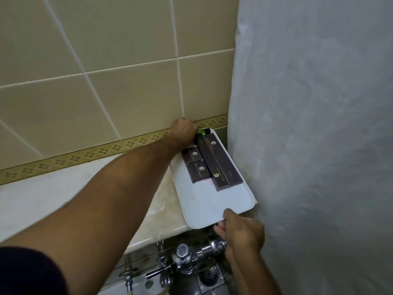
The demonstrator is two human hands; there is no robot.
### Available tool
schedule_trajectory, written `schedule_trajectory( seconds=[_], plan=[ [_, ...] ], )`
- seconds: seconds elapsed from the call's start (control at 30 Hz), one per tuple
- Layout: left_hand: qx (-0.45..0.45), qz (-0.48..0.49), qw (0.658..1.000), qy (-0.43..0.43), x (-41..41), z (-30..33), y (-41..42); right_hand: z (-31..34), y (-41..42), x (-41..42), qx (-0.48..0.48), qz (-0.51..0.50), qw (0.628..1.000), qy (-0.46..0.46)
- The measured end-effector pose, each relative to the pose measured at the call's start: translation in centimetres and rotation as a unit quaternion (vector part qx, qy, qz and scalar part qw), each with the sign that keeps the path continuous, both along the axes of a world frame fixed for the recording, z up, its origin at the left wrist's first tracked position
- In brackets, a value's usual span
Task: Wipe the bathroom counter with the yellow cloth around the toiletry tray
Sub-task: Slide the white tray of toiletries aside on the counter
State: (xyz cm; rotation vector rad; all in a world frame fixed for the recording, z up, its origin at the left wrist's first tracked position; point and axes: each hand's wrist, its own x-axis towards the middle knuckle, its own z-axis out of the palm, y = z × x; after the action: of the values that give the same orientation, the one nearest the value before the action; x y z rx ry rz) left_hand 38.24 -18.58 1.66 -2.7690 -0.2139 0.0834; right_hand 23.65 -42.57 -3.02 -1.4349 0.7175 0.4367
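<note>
A white toiletry tray (pixel 214 204) lies on the marble counter (pixel 63 196) against the right side, carrying several dark brown boxes (pixel 221 165). My left hand (pixel 184 130) is closed at the tray's far corner by the wall, with a bit of yellow-green cloth (pixel 204 131) peeking out beside the fingers. My right hand (pixel 242 233) pinches the tray's near edge, which juts over the counter's front. Most of the cloth is hidden behind my left hand.
A white shower curtain (pixel 319 135) hangs close on the right, touching the tray's side. Beige wall tiles with a patterned border (pixel 89 155) rise behind the counter. Below the counter are chrome valves (pixel 185 260) and a floor drain (pixel 210 273).
</note>
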Motion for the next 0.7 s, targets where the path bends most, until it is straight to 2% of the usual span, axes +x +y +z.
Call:
schedule_trajectory(
  seconds=[0.2, 0.43, 0.57, 0.7],
  plan=[
    [-0.007, -0.050, 0.998, 0.023, 0.7, -1.3, 0.0, -0.2, -0.5, 0.2, 0.066, -0.019, 0.997, 0.016],
    [0.023, -0.103, 0.994, 0.029, -0.7, -1.5, 0.3, -0.3, -0.1, -0.1, 0.052, -0.024, 0.998, 0.021],
    [-0.015, -0.063, 0.998, -0.005, -2.1, -1.4, 0.6, -1.4, 0.1, 0.5, 0.058, -0.026, 0.998, 0.000],
    [-0.065, -0.007, 0.996, -0.055, -7.7, -0.9, 1.3, -1.7, 0.0, 0.4, 0.055, -0.020, 0.998, -0.007]
  ],
)
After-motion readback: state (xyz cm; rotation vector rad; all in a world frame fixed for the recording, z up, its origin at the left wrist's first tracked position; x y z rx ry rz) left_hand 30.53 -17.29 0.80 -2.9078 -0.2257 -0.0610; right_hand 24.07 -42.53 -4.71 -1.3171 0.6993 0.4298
